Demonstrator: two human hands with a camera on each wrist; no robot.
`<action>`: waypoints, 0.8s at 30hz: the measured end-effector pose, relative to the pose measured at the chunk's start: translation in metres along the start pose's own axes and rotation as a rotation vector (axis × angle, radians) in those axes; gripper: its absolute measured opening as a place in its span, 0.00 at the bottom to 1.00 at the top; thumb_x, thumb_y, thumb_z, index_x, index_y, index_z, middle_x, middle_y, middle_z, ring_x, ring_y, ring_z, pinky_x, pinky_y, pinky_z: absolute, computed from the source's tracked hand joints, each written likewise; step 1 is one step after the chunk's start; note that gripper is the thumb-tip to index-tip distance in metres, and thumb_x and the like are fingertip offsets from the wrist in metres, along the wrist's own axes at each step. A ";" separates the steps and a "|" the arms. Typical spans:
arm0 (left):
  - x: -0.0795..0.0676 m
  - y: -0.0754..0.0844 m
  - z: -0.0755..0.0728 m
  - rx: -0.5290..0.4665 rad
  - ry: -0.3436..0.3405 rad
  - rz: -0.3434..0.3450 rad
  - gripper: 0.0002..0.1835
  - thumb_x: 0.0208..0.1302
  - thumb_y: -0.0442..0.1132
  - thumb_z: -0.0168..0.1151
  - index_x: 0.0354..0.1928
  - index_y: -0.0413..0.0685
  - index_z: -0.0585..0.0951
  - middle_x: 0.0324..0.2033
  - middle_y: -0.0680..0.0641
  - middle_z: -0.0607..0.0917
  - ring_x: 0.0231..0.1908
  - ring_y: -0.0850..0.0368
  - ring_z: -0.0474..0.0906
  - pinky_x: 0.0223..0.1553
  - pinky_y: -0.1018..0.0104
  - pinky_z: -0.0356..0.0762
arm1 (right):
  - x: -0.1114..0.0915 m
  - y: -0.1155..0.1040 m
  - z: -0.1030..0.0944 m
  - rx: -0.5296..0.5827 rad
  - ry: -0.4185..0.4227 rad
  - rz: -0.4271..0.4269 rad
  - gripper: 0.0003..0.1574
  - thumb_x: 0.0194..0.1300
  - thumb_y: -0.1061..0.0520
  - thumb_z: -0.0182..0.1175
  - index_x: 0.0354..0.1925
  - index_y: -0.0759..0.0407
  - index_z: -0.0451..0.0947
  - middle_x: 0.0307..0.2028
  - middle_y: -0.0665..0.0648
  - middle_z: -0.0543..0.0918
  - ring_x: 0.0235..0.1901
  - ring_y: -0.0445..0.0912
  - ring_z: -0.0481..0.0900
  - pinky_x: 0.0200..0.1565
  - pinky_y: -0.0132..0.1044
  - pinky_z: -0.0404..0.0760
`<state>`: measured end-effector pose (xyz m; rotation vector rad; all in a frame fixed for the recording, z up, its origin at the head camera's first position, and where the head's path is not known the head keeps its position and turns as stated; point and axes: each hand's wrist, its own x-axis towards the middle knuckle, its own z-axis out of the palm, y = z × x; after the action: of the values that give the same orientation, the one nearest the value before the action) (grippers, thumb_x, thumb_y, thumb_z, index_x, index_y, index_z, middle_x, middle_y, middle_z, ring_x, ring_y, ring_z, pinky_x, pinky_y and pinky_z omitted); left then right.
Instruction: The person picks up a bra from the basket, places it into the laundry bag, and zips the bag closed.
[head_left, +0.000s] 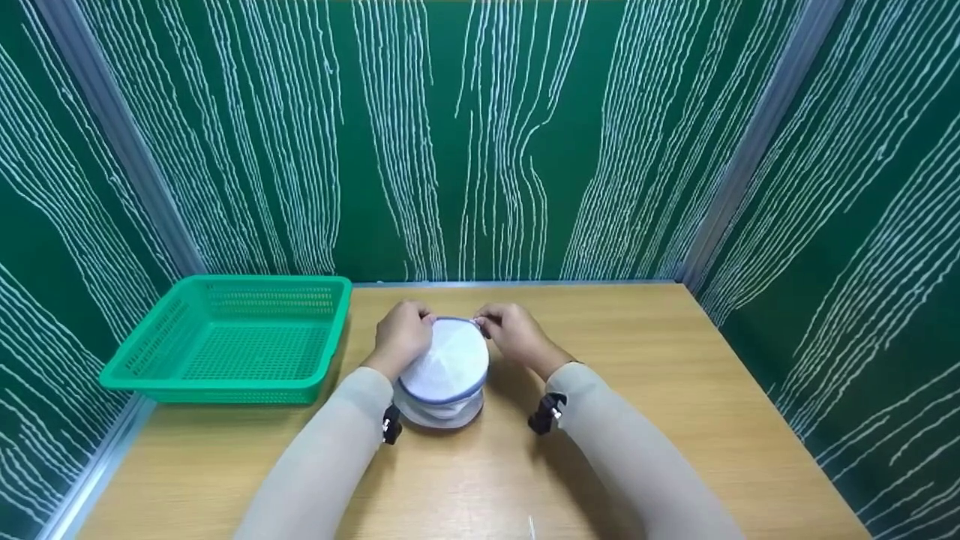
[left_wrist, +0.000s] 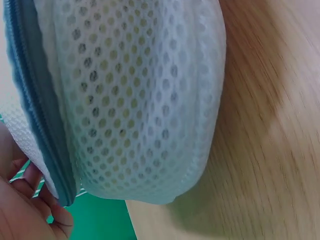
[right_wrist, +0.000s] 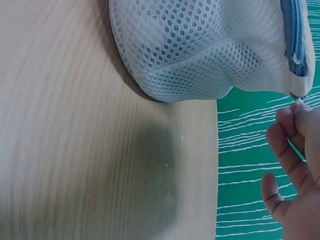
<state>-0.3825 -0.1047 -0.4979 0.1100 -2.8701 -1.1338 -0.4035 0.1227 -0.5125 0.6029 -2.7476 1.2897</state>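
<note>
A white mesh laundry bag (head_left: 448, 358), round and drum-shaped, stands on the table with its flat lid tilted toward me. A blue zipper (left_wrist: 35, 100) runs round the lid's edge. My left hand (head_left: 403, 337) pinches the far left of the rim between thumb and fingers. At the far right of the rim, my right hand (head_left: 517, 337) pinches the small end of the zipper, by a pale fabric tab (right_wrist: 298, 82). The bag's side wall (right_wrist: 180, 45) bulges and creases below the zipper. Something pale yellowish shows faintly through the mesh holes in the left wrist view.
To the left, a green plastic basket (head_left: 330, 367) with perforated walls sits on the wooden table (head_left: 615, 330). Green panels (head_left: 577, 150) with white wavy lines enclose the back and sides, joined by grey metal posts (head_left: 724, 172).
</note>
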 end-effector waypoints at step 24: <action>0.001 0.013 0.005 0.024 -0.034 0.151 0.10 0.88 0.45 0.62 0.52 0.54 0.90 0.55 0.48 0.90 0.64 0.45 0.83 0.82 0.34 0.62 | -0.002 0.000 -0.003 0.028 -0.001 0.002 0.09 0.83 0.64 0.65 0.48 0.59 0.92 0.45 0.58 0.94 0.46 0.48 0.91 0.54 0.43 0.93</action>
<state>-0.3845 -0.0921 -0.4923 -0.1244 -2.8643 -1.0846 -0.4019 0.1251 -0.5111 0.6034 -2.7354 1.3312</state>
